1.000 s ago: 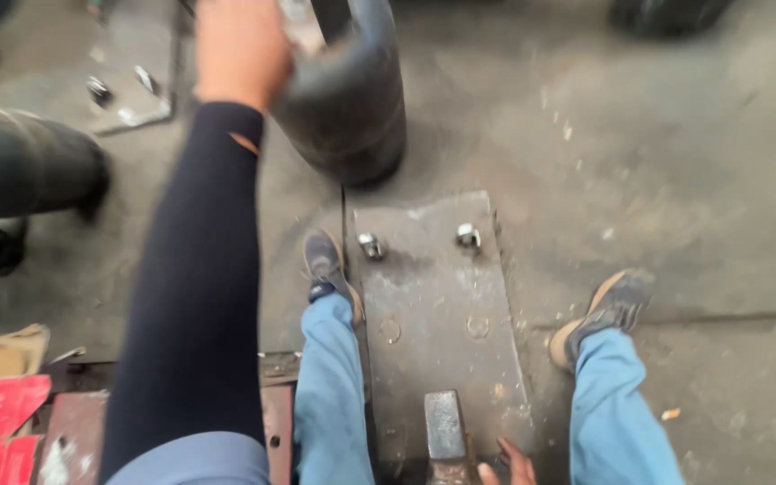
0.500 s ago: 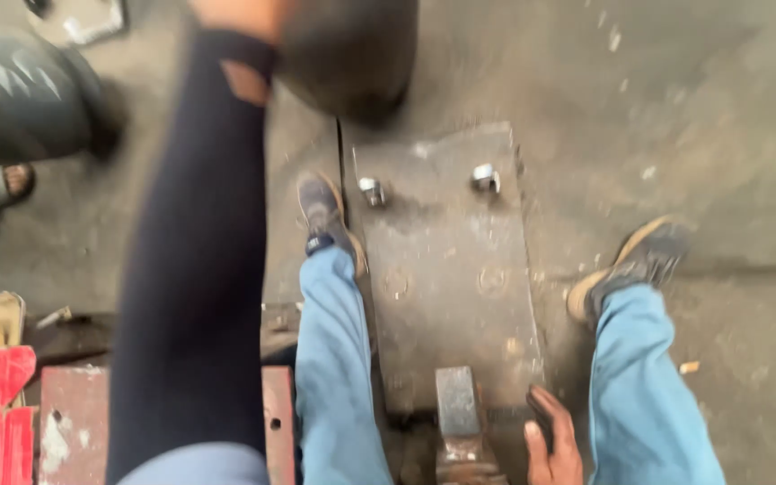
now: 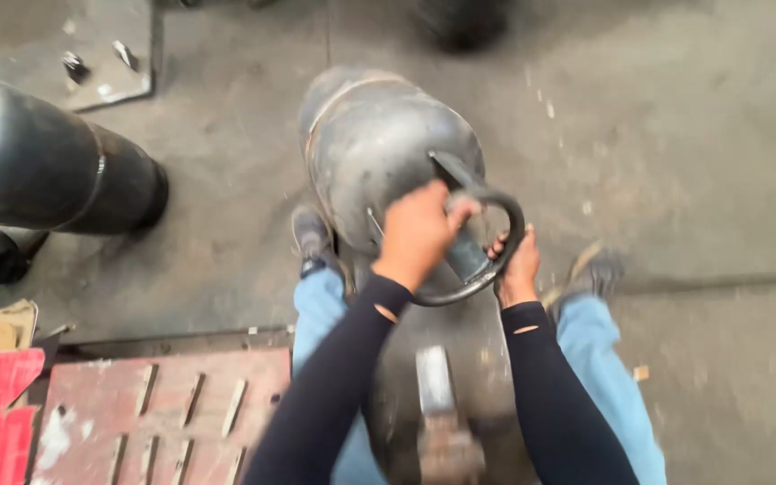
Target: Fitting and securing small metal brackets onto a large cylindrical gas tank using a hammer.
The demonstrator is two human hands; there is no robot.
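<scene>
Here we have both hands on the ring handle (image 3: 487, 242) of the dark steel cylinder (image 3: 379, 148), which leans toward us over the floor plate (image 3: 469, 377) between our feet. Left hand (image 3: 419, 229) and right hand (image 3: 518, 265) each have a clenched grip on that ring. We judge this the positioning step; next calls for steady lowering.

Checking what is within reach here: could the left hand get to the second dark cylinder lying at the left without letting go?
Probably not. The left hand grips the ring handle of the grey metal gas cylinder; the dark cylinder lies well apart across bare concrete floor.
</scene>
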